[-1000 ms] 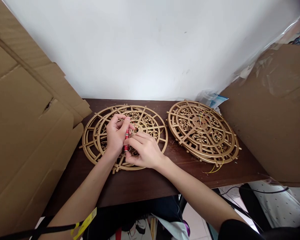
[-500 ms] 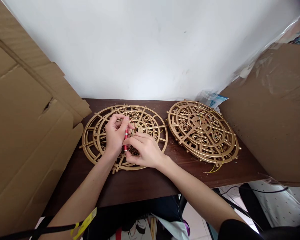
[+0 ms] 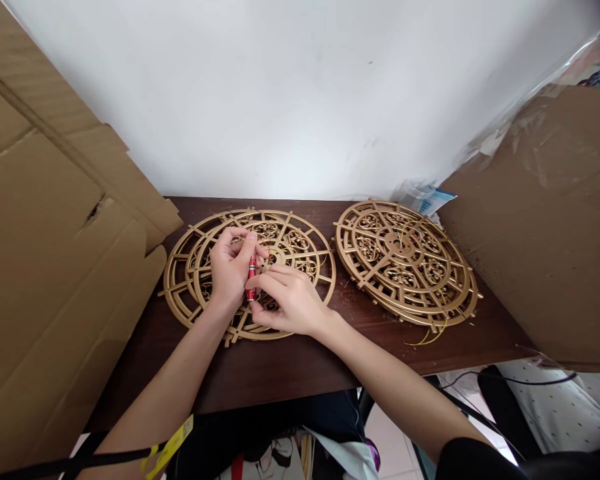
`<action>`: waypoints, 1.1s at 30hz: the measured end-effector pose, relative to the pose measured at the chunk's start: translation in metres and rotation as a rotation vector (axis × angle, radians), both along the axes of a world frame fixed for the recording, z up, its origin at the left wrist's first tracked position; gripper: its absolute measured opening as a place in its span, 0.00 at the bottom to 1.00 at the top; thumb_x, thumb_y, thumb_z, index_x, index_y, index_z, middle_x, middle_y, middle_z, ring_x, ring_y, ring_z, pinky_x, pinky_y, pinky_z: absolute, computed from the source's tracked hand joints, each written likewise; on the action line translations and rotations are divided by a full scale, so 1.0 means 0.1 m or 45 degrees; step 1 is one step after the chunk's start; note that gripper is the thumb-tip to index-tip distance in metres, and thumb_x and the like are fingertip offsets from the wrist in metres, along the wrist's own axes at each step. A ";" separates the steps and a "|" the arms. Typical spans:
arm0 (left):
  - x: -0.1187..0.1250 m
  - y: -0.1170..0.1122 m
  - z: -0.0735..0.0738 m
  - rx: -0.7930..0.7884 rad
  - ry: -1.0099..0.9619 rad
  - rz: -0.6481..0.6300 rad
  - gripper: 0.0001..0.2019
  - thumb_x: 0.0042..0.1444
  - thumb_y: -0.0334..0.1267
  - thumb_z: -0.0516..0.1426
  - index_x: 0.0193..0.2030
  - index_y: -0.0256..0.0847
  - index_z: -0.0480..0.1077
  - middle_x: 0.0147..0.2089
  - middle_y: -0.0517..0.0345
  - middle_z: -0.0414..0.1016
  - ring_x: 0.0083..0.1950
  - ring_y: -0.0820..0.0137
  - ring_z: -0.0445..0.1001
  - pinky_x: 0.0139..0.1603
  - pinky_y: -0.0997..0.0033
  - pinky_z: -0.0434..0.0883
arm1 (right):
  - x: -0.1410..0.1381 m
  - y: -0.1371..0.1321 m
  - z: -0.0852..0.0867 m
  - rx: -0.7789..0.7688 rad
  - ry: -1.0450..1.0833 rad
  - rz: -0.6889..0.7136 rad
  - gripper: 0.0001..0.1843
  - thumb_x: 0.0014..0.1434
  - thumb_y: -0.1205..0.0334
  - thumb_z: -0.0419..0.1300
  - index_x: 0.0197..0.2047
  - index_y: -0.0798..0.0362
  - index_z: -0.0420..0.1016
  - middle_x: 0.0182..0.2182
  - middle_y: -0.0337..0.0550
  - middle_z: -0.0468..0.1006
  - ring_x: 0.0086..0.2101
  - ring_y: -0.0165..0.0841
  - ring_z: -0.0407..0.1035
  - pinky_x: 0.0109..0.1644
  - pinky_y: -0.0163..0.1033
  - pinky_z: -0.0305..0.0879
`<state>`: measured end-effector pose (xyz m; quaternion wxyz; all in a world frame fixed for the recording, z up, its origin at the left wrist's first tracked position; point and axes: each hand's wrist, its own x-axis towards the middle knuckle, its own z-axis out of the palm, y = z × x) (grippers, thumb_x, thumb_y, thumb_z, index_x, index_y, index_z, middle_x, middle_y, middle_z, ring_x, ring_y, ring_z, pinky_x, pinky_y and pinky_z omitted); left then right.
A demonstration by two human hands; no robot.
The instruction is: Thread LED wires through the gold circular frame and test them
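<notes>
Evidently slim and glossy, the red rod (image 3: pixel 251 280) has pale, metallic-looking bands and stands nearly upright, slightly left of and below the frame's center. The left hand (image 3: pixel 236 257) pinches its upper part; the right hand (image 3: pixel 285 297) has thumb and fingertips closed about its lower part. Behind them, gold openwork discs (image 3: pixel 275 256) with spokes and curled scrollwork lie on the dark brown bench (image 3: pixel 265 380). A similar gold stack (image 3: pixel 399 245) sits right of center.

Smooth metallic-looking discs (image 3: pixel 407 249), wooden table (image 3: pixel 265 379)
</notes>
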<state>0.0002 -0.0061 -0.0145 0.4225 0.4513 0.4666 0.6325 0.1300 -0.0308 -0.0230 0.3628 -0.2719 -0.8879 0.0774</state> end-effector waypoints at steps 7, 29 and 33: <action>-0.01 0.00 -0.01 0.002 -0.004 -0.012 0.10 0.55 0.42 0.62 0.35 0.41 0.65 0.23 0.63 0.72 0.19 0.77 0.67 0.20 0.79 0.66 | 0.00 0.00 0.02 0.019 0.058 0.010 0.08 0.56 0.66 0.54 0.39 0.53 0.72 0.28 0.40 0.75 0.30 0.32 0.67 0.40 0.35 0.66; -0.01 0.01 -0.02 0.020 0.009 -0.012 0.09 0.55 0.41 0.61 0.34 0.40 0.66 0.23 0.63 0.72 0.19 0.78 0.67 0.20 0.79 0.66 | 0.00 0.00 0.01 -0.018 0.013 0.011 0.09 0.56 0.66 0.54 0.40 0.54 0.72 0.29 0.41 0.76 0.31 0.32 0.67 0.41 0.36 0.67; -0.01 0.00 -0.02 0.024 0.018 -0.015 0.09 0.56 0.40 0.61 0.34 0.40 0.66 0.23 0.63 0.73 0.19 0.78 0.67 0.20 0.79 0.66 | 0.00 0.00 0.02 -0.020 0.006 0.009 0.09 0.56 0.66 0.54 0.40 0.53 0.72 0.29 0.41 0.75 0.31 0.32 0.67 0.40 0.36 0.67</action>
